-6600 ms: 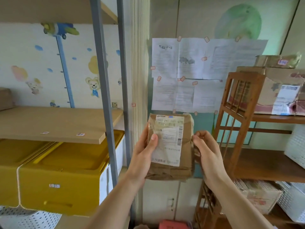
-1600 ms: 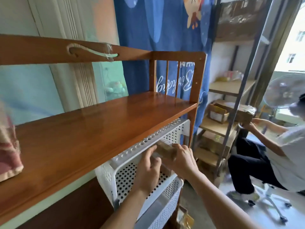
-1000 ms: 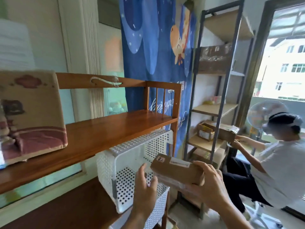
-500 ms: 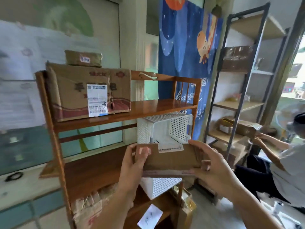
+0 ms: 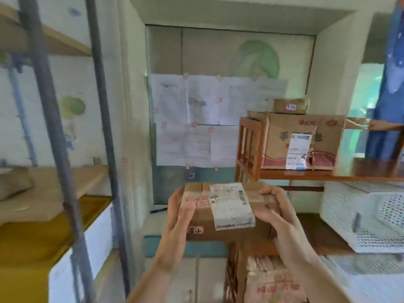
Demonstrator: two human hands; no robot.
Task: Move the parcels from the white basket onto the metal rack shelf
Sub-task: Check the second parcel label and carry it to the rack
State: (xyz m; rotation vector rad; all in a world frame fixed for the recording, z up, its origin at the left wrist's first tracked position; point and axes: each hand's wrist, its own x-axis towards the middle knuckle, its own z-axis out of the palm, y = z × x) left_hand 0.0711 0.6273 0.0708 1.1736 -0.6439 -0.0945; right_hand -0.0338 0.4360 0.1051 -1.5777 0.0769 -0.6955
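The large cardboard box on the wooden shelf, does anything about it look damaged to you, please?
Yes. The large cardboard box looks worn: its front is torn and crumpled beside the white shipping label, near the lower right. The small parcel on top seems intact.

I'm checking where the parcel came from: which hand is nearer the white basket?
Right. The right hand grips the parcel end facing the white basket; the left hand holds the far end.
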